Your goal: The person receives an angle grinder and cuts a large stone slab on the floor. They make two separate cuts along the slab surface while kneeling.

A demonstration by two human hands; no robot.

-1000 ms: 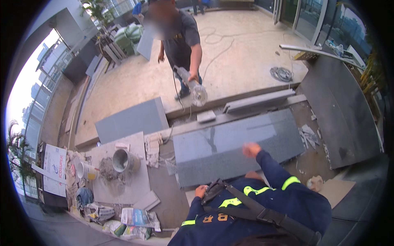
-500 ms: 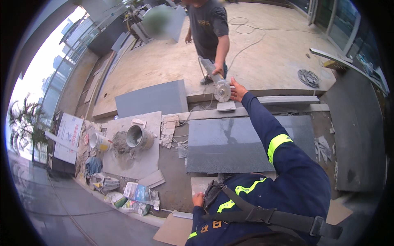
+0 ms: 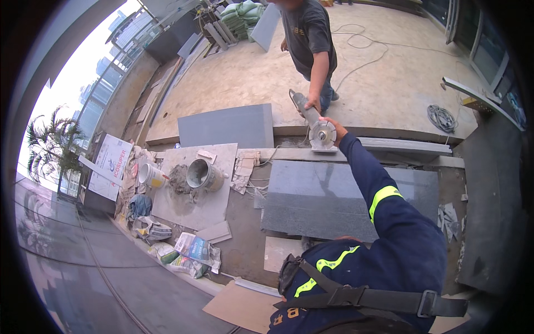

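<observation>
A grey angle grinder (image 3: 305, 106) with a pale round disc (image 3: 322, 135) is held out over the ledge beyond the slab. A co-worker's hand (image 3: 313, 103) grips its body. My right arm is stretched far forward, and my right hand (image 3: 336, 131) is closed on the grinder's head, beside the disc; part of the fingers is hidden behind the tool. Below my right forearm lies a large dark grey stone slab (image 3: 311, 195). My left hand does not show.
A bucket (image 3: 204, 174) and a mound of wet mortar (image 3: 179, 181) sit on a pale board at left, near bags (image 3: 194, 250). A grey slab (image 3: 225, 127) leans against the raised floor's edge. Coiled cable (image 3: 441, 118) and broken tile pieces (image 3: 448, 218) lie at right.
My right hand, open beside the grinder before, has closed on its head. The co-worker still holds it. My left hand has gone out of view. The whole view has shifted.
</observation>
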